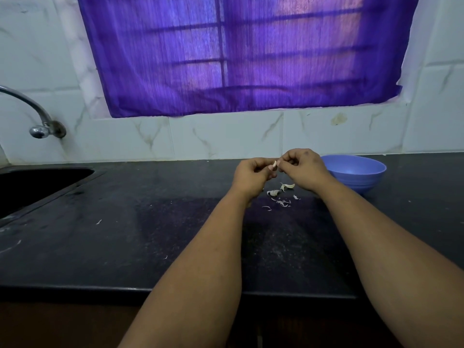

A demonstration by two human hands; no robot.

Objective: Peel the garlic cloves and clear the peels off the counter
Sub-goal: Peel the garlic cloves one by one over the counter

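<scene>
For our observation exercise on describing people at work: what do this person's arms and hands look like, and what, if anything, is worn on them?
Both forearms are bare as far as the picture's lower edge, with no sleeves in view. Neither the left hand nor the right hand shows gloves, a watch or bracelets. Any rings are too small to tell. The fingers are uncovered.
</scene>
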